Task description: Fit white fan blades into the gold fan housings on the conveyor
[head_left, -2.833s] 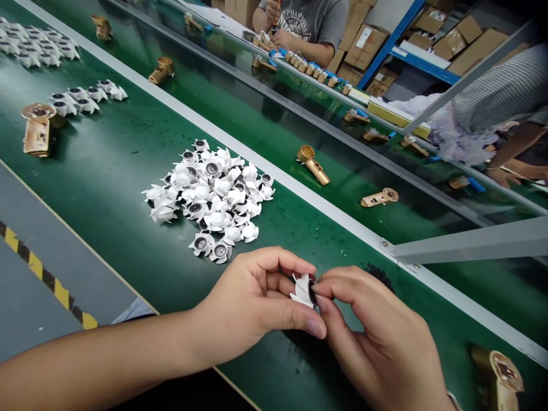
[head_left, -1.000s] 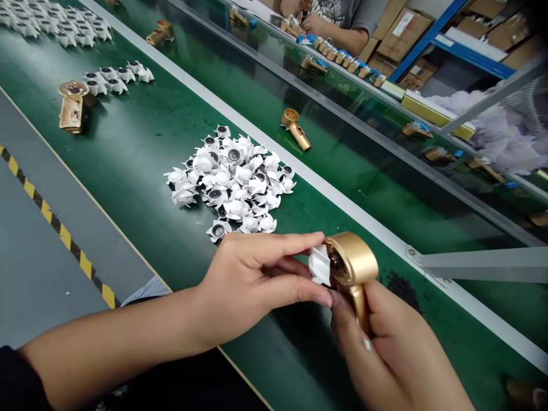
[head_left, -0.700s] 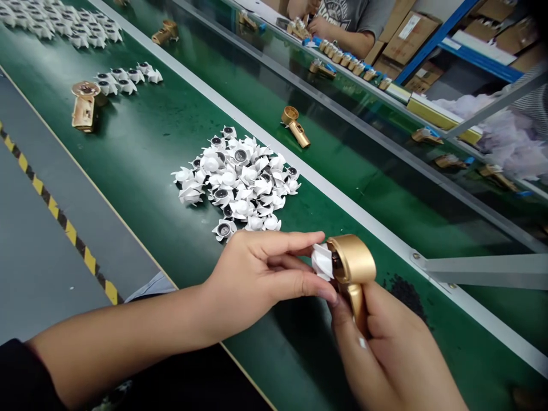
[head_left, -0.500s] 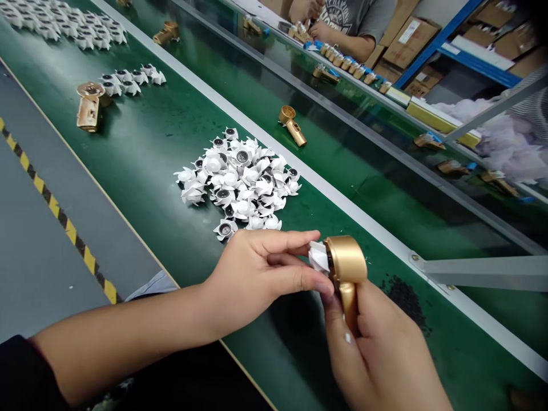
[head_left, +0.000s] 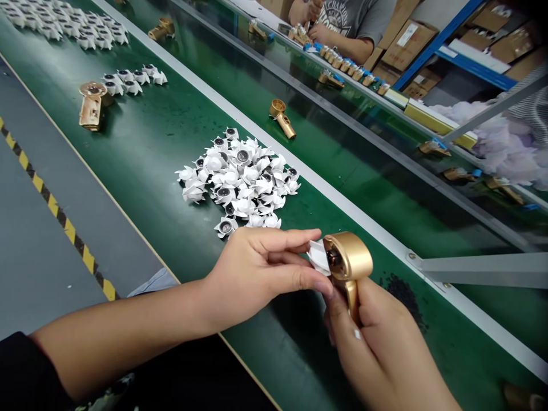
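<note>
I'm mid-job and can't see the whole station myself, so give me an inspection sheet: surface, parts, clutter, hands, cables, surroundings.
Surface: green bench, bearing a loose pile of white fan blades.
Parts: one white fan blade at the open face of a gold casing; whether they touch, I cannot tell.
Clutter: dark bits scattered beyond the right hand.
Hands: the left hand holds the blade; the right grips the casing.
Cables: nothing seen.
Surroundings: a person in a grey shirt across the way; cardboard boxes behind.
</note>
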The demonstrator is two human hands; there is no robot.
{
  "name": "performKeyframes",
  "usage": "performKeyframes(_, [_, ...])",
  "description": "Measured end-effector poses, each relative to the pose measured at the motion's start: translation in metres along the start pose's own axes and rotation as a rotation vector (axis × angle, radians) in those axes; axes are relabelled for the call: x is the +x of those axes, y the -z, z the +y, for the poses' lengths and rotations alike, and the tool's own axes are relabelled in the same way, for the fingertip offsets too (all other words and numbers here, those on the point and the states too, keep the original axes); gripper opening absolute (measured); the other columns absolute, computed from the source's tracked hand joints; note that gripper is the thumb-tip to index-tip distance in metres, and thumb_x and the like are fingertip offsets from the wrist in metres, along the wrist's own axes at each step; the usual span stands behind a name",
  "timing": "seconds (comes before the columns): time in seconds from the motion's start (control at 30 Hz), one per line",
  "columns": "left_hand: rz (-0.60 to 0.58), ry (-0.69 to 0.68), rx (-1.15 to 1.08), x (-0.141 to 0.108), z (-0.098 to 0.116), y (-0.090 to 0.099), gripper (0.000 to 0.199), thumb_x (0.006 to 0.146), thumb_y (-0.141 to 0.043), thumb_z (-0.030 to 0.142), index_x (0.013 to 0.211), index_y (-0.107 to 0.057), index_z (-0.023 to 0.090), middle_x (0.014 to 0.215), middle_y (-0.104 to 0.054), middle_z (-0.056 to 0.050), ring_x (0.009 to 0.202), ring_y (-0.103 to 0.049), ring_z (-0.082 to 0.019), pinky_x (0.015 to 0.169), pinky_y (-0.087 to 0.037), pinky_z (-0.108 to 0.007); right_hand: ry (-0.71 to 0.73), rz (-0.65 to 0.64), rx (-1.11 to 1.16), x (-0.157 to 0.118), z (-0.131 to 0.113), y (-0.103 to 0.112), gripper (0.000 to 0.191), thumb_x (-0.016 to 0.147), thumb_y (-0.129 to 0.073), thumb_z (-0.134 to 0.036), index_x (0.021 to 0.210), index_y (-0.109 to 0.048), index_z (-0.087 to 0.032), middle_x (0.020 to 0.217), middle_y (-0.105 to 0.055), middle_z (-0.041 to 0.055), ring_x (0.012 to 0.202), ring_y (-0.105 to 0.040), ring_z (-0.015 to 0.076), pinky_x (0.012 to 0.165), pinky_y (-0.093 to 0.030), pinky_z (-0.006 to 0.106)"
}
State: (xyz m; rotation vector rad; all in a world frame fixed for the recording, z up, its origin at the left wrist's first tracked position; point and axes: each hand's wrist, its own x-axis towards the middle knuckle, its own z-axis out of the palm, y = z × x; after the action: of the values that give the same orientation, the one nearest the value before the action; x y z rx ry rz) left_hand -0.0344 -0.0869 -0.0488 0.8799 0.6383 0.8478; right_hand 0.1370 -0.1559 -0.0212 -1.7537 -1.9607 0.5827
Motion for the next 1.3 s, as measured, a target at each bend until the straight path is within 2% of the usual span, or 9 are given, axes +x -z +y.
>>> performKeyframes(0.27, [0.022, -0.109, 0.110, -0.003, -0.003, 0.000, 0.045, 0.071, -0.083, 0.011, 0.111, -0.075, 0.031, 0.087, -0.080, 0.004, 0.083, -0.077, -0.020, 0.082, -0.064, -0.027, 0.056, 0.021, -0.083, -0.002, 0.001, -0.001, 0.015, 0.096, -0.044, -0.027, 0.083, -0.049, -0.023, 0.060, -0.054, -0.0023, 0.040, -0.041, 0.0104, 0.041, -0.036, 0.024])
performKeyframes(0.5, [-0.001, 0.015, 0.062, 0.000, -0.002, 0.004, 0.041, 0.068, -0.086, 0.022, 0.108, -0.077, 0.027, 0.082, -0.080, 0.000, 0.078, -0.077, -0.022, 0.080, -0.063, -0.031, 0.130, 0.126, -0.349, 0.000, 0.006, -0.005, 0.009, 0.089, -0.042, -0.019, 0.082, -0.045, -0.024, 0.068, -0.056, 0.0018, 0.047, -0.055, 0.0154, 0.043, -0.041, 0.026])
performKeyframes(0.67, [-0.032, -0.021, 0.040, 0.002, -0.005, 0.002, 0.061, 0.053, -0.094, 0.026, 0.111, -0.076, 0.030, 0.078, -0.075, 0.002, 0.074, -0.072, -0.017, 0.066, -0.057, -0.023, 0.149, -0.075, -0.005, -0.006, -0.007, -0.002, 0.012, 0.093, -0.044, -0.020, 0.083, -0.049, -0.023, 0.072, -0.060, 0.0008, 0.053, -0.056, 0.0122, 0.049, -0.046, 0.022])
performKeyframes(0.8, [0.015, -0.224, 0.362, -0.002, -0.001, 0.012, 0.073, 0.051, -0.095, 0.030, 0.121, -0.072, 0.030, 0.089, -0.069, 0.000, 0.066, -0.062, -0.012, 0.061, -0.051, -0.023, 0.001, -0.244, 0.148, 0.009, 0.009, 0.017, 0.017, 0.097, -0.044, -0.034, 0.089, -0.055, -0.023, 0.077, -0.065, 0.0018, 0.060, -0.058, 0.0144, 0.053, -0.048, 0.024])
performKeyframes(0.97, [0.453, -0.638, 1.052, -0.021, 0.031, 0.072, 0.050, 0.071, -0.084, 0.028, 0.119, -0.070, 0.028, 0.103, -0.066, -0.005, 0.086, -0.058, -0.019, 0.077, -0.047, -0.028, -0.393, 0.145, -0.406, 0.095, 0.096, 0.056, 0.040, 0.084, -0.060, -0.059, 0.068, -0.048, -0.025, 0.050, -0.049, 0.0008, 0.044, -0.047, 0.0172, 0.043, -0.032, 0.029])
performKeyframes(1.03, [0.612, -0.618, 1.286, -0.025, 0.044, 0.100, 0.048, 0.072, -0.082, 0.033, 0.118, -0.069, 0.026, 0.104, -0.063, -0.006, 0.085, -0.056, -0.020, 0.073, -0.043, -0.027, -0.440, 0.242, -0.453, 0.130, 0.126, 0.063, 0.038, 0.084, -0.062, -0.054, 0.066, -0.048, -0.025, 0.051, -0.048, 0.0035, 0.052, -0.054, 0.0218, 0.048, -0.034, 0.032])
performKeyframes(1.13, [0.625, -0.375, 1.558, -0.022, 0.053, 0.124, 0.047, 0.077, -0.075, 0.046, 0.115, -0.064, 0.022, 0.100, -0.062, -0.005, 0.078, -0.057, -0.020, 0.062, -0.039, -0.025, -0.448, 0.278, -0.449, 0.155, 0.147, 0.065, 0.034, 0.082, -0.065, -0.050, 0.074, -0.059, -0.018, 0.069, -0.058, 0.0116, 0.075, -0.064, 0.0289, 0.064, -0.044, 0.037])
performKeyframes(1.2, [0.610, -0.284, 1.669, -0.018, 0.051, 0.126, 0.040, 0.082, -0.068, 0.051, 0.105, -0.061, 0.020, 0.090, -0.063, -0.004, 0.074, -0.059, -0.019, 0.061, -0.039, -0.025, -0.408, 0.311, -0.462, 0.148, 0.148, 0.062, 0.037, 0.078, -0.069, -0.045, 0.090, -0.065, -0.011, 0.094, -0.062, 0.0206, 0.095, -0.063, 0.0344, 0.077, -0.047, 0.042])
performKeyframes(1.3, [0.651, -0.359, 1.761, -0.015, 0.044, 0.121, 0.032, 0.087, -0.063, 0.048, 0.100, -0.059, 0.019, 0.086, -0.065, -0.003, 0.080, -0.064, -0.020, 0.068, -0.043, -0.026, -0.288, 0.363, -0.474, 0.104, 0.135, 0.057, 0.045, 0.079, -0.069, -0.037, 0.115, -0.062, -0.010, 0.121, -0.055, 0.0231, 0.110, -0.058, 0.0335, 0.088, -0.048, 0.043])
